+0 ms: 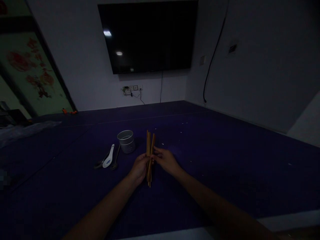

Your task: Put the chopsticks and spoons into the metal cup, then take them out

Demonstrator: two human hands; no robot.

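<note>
Both hands meet over the dark purple surface around a bundle of several wooden chopsticks held roughly upright. My left hand grips the bundle from the left at its middle, fingers closed on it. My right hand holds it from the right, fingers pinched on the sticks. The bundle's tips rise above the hands and its lower ends stick out below them.
A small metal perforated holder cup stands just left of the chopsticks. A white ceramic spoon lies beside dark metal spoons further left. A wall-mounted black screen hangs behind. The room is dim.
</note>
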